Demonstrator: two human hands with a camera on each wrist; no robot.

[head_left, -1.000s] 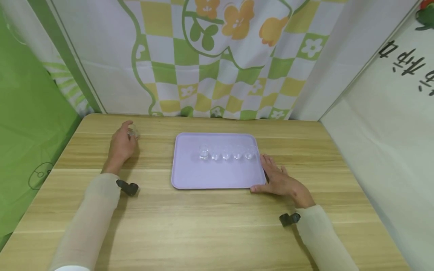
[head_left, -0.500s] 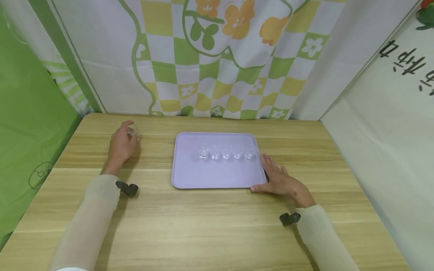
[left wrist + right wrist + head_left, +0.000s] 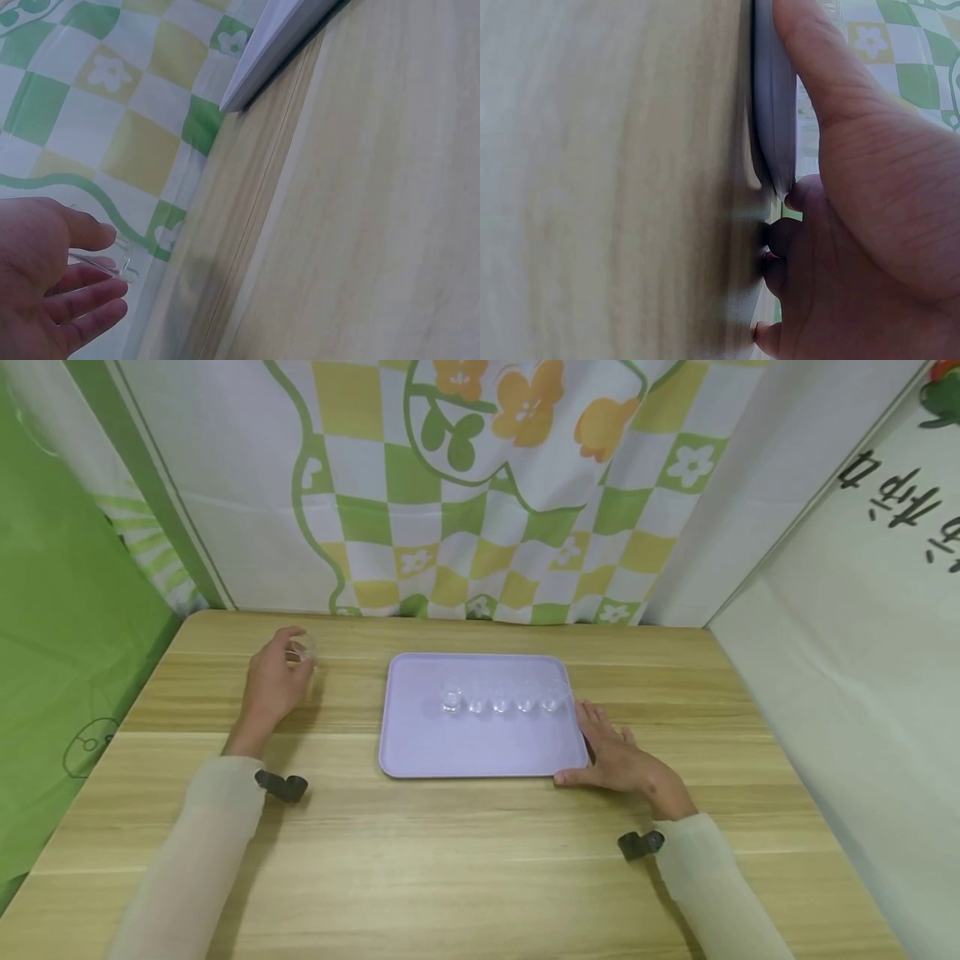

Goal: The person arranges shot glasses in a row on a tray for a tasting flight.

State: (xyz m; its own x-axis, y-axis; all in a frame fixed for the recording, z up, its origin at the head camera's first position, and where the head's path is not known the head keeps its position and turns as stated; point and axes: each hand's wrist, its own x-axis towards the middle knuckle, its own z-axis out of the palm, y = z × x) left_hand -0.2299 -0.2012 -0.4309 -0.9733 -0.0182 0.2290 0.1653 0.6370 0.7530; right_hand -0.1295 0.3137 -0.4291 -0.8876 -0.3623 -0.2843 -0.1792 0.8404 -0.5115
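Note:
My left hand (image 3: 277, 681) pinches a small clear glass cup (image 3: 302, 649) between thumb and fingers, over the far left of the table. In the left wrist view the cup (image 3: 124, 259) shows between the thumb and curled fingers. A lilac tray (image 3: 442, 747) lies flat in the middle of the table. My right hand (image 3: 618, 760) touches the tray's near right corner, fingers stretched along its right edge and thumb at the near edge. The right wrist view shows the thumb against the tray's rim (image 3: 772, 97). Several small clear cups (image 3: 500, 700) stand in a row on the tray.
The wooden table (image 3: 450, 868) carries the tray. A checked floral curtain (image 3: 465, 535) hangs behind the far table edge. Green fabric (image 3: 67, 635) borders the left side, and a white sheet with black writing (image 3: 847, 693) the right.
The left hand has shifted slightly up and to the right with the cup, which seems to have risen from the table. The right hand, tray and row of cups have stayed put.

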